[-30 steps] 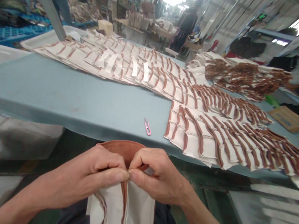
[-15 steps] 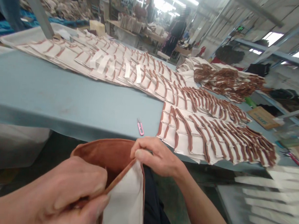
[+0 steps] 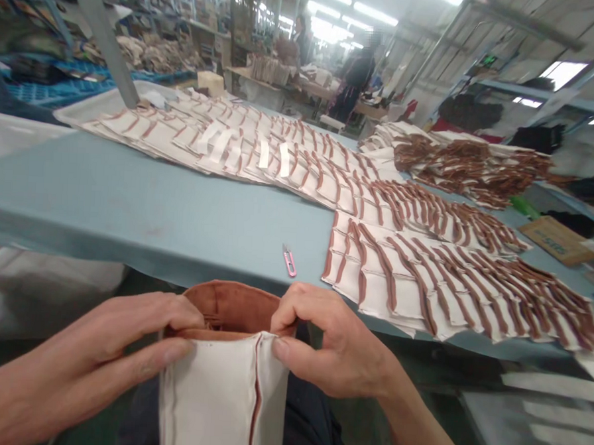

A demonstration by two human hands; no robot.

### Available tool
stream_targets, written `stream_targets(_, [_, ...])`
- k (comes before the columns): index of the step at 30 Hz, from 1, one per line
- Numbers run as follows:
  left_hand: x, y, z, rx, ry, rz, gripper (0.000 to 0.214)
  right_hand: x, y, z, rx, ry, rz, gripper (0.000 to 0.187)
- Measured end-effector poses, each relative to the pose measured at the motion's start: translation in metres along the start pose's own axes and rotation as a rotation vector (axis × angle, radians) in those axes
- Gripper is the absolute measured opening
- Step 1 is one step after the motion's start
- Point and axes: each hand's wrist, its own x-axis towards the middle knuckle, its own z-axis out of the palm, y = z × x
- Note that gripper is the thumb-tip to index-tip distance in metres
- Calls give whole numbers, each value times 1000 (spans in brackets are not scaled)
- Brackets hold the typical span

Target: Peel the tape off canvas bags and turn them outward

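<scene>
Our left hand (image 3: 121,339) moved up, gripping the cream fabric (image 3: 213,391) by its rim, right hand (image 3: 343,350) pinching beside its seam (image 3: 257,393), pink snips (image 3: 289,264) near the counter (image 3: 143,208)'s front edge

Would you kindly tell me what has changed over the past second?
The left hand and right hand, meeting at the top of the cream-and-brown piece a second ago, are now spread apart along its edge; both grip it. The pink snips and cloth stacks lie as before on the blue table.
</scene>
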Motion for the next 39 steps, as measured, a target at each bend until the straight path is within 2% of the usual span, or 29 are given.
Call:
stream_targets(3, [15,14,-2,-109,-116,56,14,10,-15,0,47,-33,-2,13])
stream_targets(7, [37,41,4,-153,-101,97,13,18,-16,0,98,-75,92,8])
stream_targets(10, [46,49,10,-183,-148,91,23,17,-7,2,152,-100,164,8])
stream_targets(18, [44,32,30,-312,-316,-33,40,2,21,16,270,-183,280,8])
stream_targets(24, [43,39,35,-437,-313,-90,37,3,22,21,203,-139,280,36])
stream_targets(26, [44,39,35,-457,-300,-115,37,4,20,22,195,-131,299,37])
stream_targets(33, [45,31,39,-496,-302,-224,43,5,25,22,309,-157,325,23])
stream_targets(39, [43,27,37,-531,-344,-204,47,3,33,26,470,-214,367,45])
